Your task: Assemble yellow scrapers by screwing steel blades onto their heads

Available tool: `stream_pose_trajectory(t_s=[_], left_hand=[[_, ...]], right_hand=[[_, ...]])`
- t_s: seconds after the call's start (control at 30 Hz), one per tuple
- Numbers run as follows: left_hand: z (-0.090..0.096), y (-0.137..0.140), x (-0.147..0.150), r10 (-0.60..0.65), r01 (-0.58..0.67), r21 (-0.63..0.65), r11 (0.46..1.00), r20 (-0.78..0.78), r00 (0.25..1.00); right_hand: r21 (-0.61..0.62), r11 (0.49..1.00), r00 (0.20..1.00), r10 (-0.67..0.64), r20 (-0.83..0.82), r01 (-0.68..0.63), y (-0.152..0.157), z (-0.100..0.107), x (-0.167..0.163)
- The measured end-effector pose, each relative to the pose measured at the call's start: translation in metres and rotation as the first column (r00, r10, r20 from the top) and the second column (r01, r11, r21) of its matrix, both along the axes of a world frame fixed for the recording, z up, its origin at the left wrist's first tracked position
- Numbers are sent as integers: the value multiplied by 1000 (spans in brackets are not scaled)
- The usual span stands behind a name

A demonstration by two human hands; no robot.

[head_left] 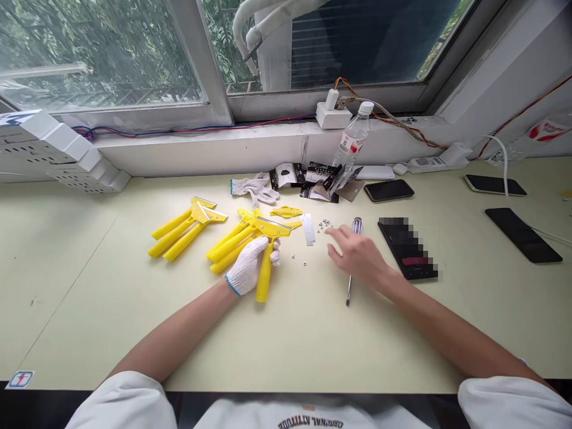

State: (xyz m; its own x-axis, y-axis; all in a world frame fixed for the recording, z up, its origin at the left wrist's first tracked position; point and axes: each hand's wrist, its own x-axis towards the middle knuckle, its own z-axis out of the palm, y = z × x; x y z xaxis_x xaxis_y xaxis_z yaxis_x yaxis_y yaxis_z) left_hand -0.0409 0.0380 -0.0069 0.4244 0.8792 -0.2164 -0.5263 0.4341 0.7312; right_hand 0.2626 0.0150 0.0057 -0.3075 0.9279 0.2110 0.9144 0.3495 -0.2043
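My left hand (246,268), in a white knit glove, is wrapped round the handle of a yellow scraper (264,274) whose wide head points away from me. My bare right hand (357,253) hovers with index finger and thumb apart, close to a small heap of screws (322,226). Under that hand lies a screwdriver (348,289), partly covered. Flat metal blades (308,231) rest left of the screws, beside loose yellow head pieces (286,211). More yellow scrapers (223,247) lie behind my left hand, and another group of scrapers (179,232) sits farther left.
Against the window ledge are a spare glove (254,189), black packets (319,179) and a water bottle (353,137). Several phones lie to the right, one a black phone (389,190). White boxes (62,152) stand at the far left. Two single screws (304,263) lie nearer me.
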Motion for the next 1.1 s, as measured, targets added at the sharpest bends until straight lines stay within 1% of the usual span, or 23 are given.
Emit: stream_pose_trajectory(t_s=[0.03, 0.07, 0.13, 0.2, 0.27, 0.33, 0.4, 0.5, 0.63, 0.7, 0.8, 0.9, 0.97, 1.03, 1.1], left_hand=[[0, 0, 0, -2, 2, 1, 1000, 0, 1000], [0, 0, 0, -1, 1, 0, 1000, 1, 1000], [0, 0, 1, 7, -7, 0, 1000, -1, 1000], [0, 0, 1, 22, -22, 7, 1000, -11, 1000], [0, 1, 2, 29, -28, 14, 999, -19, 999], [0, 1, 2, 26, -26, 13, 1000, -16, 1000], [0, 1, 2, 22, -22, 5, 1000, -15, 1000], [1, 0, 2, 28, -28, -3, 1000, -22, 999], [3, 0, 3, 22, -22, -1, 1000, -21, 1000], [4, 0, 3, 14, -14, 3, 1000, -23, 1000], [2, 0, 3, 14, -14, 6, 1000, -27, 1000], [0, 1, 2, 15, -15, 5, 1000, -22, 1000], [-1, 1, 2, 9, -9, 2, 1000, -16, 1000], [-1, 1, 3, 7, -7, -1, 1000, -19, 1000], [0, 0, 3, 11, -11, -1, 1000, -31, 999]], right_hand=[[-45, 992, 990, 117, -72, -121, -1, 1, -8], [-90, 970, 967, 214, -137, -227, -1, 1, -17], [-160, 914, 919, 342, -194, -374, 0, 3, -34], [-212, 868, 890, 414, -191, -449, 5, 4, -48], [-259, 836, 875, 447, -187, -483, 11, 5, -58], [-294, 824, 874, 445, -194, -484, 17, 6, -64], [-309, 825, 880, 431, -198, -473, 20, 5, -66], [-278, 835, 878, 430, -210, -475, 20, 1, -63], [-202, 855, 873, 437, -214, -478, 16, -8, -43], [-194, 873, 888, 406, -217, -447, 16, -11, -31], [-204, 896, 901, 333, -278, -394, 13, -9, -18], [-239, 918, 925, 242, -293, -316, 6, -2, -16], [-301, 925, 952, 155, -263, -233, 1, 2, -18], [-376, 910, 963, 79, -256, -175, -2, 5, -22], [-427, 886, 957, 61, -285, -183, -4, 6, -27]])
